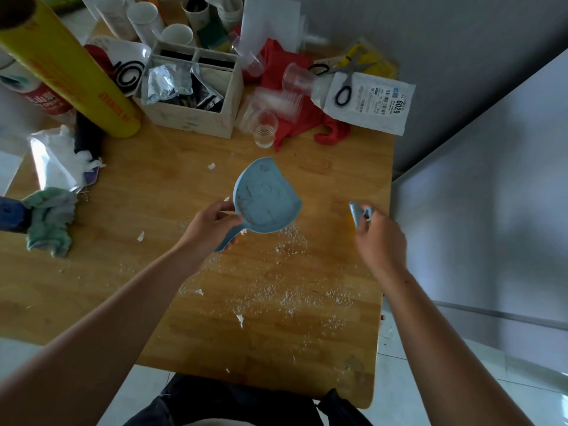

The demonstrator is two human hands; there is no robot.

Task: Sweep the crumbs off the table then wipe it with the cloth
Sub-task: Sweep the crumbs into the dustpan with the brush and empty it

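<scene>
My left hand (212, 226) grips the handle of a light blue dustpan (266, 196), held tilted above the middle of the wooden table (159, 167). My right hand (379, 238) grips a small blue brush (358, 212) near the table's right edge; only the handle end shows, the bristles are hidden. White crumbs (289, 290) and a few torn paper scraps lie scattered over the near half of the table, below the dustpan. A crumpled green and grey cloth (49, 219) lies at the table's left edge.
The far half is crowded: a yellow wrap roll (70, 72), a white box of foil packets (193, 87), clear plastic cups (266, 130), a red cloth (295, 115), scissors (347, 78) on a white pouch. A grey wall stands right of the table.
</scene>
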